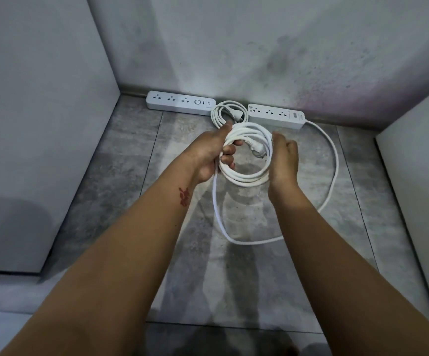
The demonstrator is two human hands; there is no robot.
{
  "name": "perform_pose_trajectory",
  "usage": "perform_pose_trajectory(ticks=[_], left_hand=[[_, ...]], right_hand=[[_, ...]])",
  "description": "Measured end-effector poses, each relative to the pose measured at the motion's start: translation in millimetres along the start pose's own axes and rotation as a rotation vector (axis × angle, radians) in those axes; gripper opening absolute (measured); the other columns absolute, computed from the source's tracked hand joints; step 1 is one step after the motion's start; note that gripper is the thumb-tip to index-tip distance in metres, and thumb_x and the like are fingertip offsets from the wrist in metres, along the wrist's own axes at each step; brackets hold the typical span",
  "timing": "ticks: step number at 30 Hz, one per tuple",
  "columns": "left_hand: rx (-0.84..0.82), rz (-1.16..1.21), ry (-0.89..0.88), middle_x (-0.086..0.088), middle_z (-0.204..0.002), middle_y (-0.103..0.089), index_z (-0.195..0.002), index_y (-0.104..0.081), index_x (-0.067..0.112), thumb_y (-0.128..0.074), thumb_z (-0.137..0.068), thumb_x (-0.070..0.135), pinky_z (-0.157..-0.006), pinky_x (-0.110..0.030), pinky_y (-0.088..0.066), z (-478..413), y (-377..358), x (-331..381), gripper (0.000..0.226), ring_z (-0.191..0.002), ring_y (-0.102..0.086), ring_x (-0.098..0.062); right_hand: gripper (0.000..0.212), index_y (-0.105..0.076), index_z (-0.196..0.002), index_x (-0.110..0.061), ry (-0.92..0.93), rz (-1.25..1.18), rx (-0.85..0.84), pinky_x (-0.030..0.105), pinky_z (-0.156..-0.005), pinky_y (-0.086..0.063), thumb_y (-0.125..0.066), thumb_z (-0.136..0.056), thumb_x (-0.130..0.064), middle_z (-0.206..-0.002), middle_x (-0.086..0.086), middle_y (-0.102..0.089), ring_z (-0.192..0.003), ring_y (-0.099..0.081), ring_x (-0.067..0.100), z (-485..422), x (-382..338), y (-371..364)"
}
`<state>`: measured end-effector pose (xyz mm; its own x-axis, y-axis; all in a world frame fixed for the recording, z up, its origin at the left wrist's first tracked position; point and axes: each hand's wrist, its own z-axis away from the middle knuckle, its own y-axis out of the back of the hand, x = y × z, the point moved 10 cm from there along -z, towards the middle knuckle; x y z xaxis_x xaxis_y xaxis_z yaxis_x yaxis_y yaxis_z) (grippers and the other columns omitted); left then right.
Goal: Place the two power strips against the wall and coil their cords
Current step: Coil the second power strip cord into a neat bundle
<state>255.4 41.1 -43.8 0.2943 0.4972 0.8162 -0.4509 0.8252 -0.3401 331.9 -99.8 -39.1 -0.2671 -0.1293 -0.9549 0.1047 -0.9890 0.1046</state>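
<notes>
Far on the left, the first power strip lies flat on the floor, its long side tight against the wall. Just to its right sits its cord, already wound into a small ring.

Next comes the left hand. It is closed around one side of the second cord's coil, holding the loops together above the floor. The plug hangs inside the ring.

The right hand is on the other side of the coil. It is open, with its palm against the loops, not gripping anything.

The second power strip lies by the wall too, past the hands. Its loose cord runs from the strip's right end, curves wide to the right, swings round under the right arm and climbs up to the left hand. So the free right hand looks better placed to pull the slack in.
</notes>
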Motion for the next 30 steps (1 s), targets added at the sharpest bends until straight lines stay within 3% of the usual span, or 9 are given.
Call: perform_pose_trajectory(ticks=[3, 5, 8, 10, 15, 19, 22, 26, 30], left_hand=[[-0.083, -0.140, 0.022, 0.007, -0.045, -0.030, -0.082, -0.057, 0.007, -0.039, -0.102, 0.047, -0.054, -0.027, -0.040, 4, -3, 0, 0.048, -0.038, -0.024, -0.010], [-0.126, -0.217, 0.043, 0.006, -0.047, -0.030, -0.081, -0.058, 0.007, -0.039, -0.101, 0.048, -0.053, -0.025, -0.041, 7, -8, -2, 0.049, -0.039, -0.024, -0.010], [-0.146, -0.249, 0.054, 0.004, -0.049, -0.033, -0.080, -0.058, 0.007, -0.037, -0.101, 0.049, -0.055, -0.027, -0.039, 6, -9, -2, 0.051, -0.039, -0.026, -0.011], [-0.153, -0.239, 0.076, 0.002, -0.051, -0.036, -0.085, -0.056, 0.008, -0.036, -0.102, 0.048, -0.055, -0.027, -0.040, 6, -8, -5, 0.048, -0.039, -0.028, -0.011], [-0.112, -0.149, 0.134, -0.006, -0.062, -0.057, -0.105, -0.055, 0.008, -0.034, -0.102, 0.049, -0.061, -0.034, -0.057, 5, -2, -11, 0.047, -0.046, -0.050, -0.018], [-0.173, -0.231, 0.257, -0.014, -0.097, -0.073, -0.103, -0.065, 0.007, -0.032, -0.098, 0.059, -0.076, -0.046, -0.060, 13, 4, -22, 0.062, -0.082, -0.072, -0.025], [-0.235, -0.200, 0.332, -0.020, -0.111, -0.070, -0.112, -0.062, 0.003, -0.028, -0.098, 0.058, -0.082, -0.053, -0.057, 22, -1, -39, 0.067, -0.105, -0.068, -0.032], [-0.189, -0.052, 0.274, -0.023, -0.129, -0.061, -0.131, -0.053, 0.007, -0.034, -0.100, 0.051, -0.075, -0.050, -0.060, 20, -10, -45, 0.058, -0.115, -0.062, -0.037], [-0.095, 0.043, 0.188, -0.020, -0.133, -0.058, -0.131, -0.055, 0.011, -0.039, -0.100, 0.050, -0.072, -0.049, -0.060, 14, -18, -36, 0.052, -0.118, -0.060, -0.034]], right_hand=[[0.046, -0.065, -0.081, -0.022, 0.102, 0.235, -0.083, 0.049, -0.097, -0.047, -0.049, -0.072, -0.065, -0.091, -0.002, -0.070, -0.097, -0.064, 0.025, -5, -17, -1], [0.043, -0.071, -0.082, -0.018, 0.112, 0.248, -0.223, 0.047, -0.094, -0.051, -0.053, -0.081, -0.057, -0.091, 0.005, -0.074, -0.095, -0.068, 0.028, -5, -22, -13], [0.045, -0.075, -0.081, -0.015, 0.017, 0.257, -0.475, 0.035, -0.076, -0.055, -0.051, -0.094, -0.051, -0.077, 0.009, -0.076, -0.074, -0.072, 0.021, 6, -17, -33], [0.050, -0.075, -0.079, -0.012, -0.067, 0.207, -0.537, 0.037, -0.072, -0.057, -0.052, -0.094, -0.054, -0.067, 0.011, -0.072, -0.062, -0.068, 0.021, 12, -7, -36], [0.038, -0.068, -0.072, -0.013, -0.005, 0.123, -0.380, 0.035, -0.066, -0.054, -0.060, -0.092, -0.044, -0.056, 0.006, -0.061, -0.052, -0.058, 0.017, 7, -8, -28], [0.039, -0.065, -0.066, -0.015, 0.064, 0.083, -0.181, 0.031, -0.057, -0.048, -0.061, -0.091, -0.044, -0.056, 0.008, -0.060, -0.048, -0.055, 0.018, -7, -13, -11], [0.043, -0.061, -0.069, -0.011, 0.063, 0.014, -0.001, 0.027, -0.050, -0.041, -0.057, -0.093, -0.046, -0.058, 0.011, -0.060, -0.042, -0.051, 0.017, -22, -19, 13], [0.059, -0.064, -0.080, 0.004, 0.161, 0.097, 0.169, 0.026, -0.053, -0.044, -0.051, -0.094, -0.051, -0.071, 0.020, -0.065, -0.045, -0.058, 0.015, -30, -32, 32], [0.046, -0.061, -0.071, -0.013, 0.123, -0.044, 0.215, 0.031, -0.058, -0.047, -0.050, -0.095, -0.050, -0.070, 0.012, -0.064, -0.047, -0.057, 0.013, -24, -22, 31]])
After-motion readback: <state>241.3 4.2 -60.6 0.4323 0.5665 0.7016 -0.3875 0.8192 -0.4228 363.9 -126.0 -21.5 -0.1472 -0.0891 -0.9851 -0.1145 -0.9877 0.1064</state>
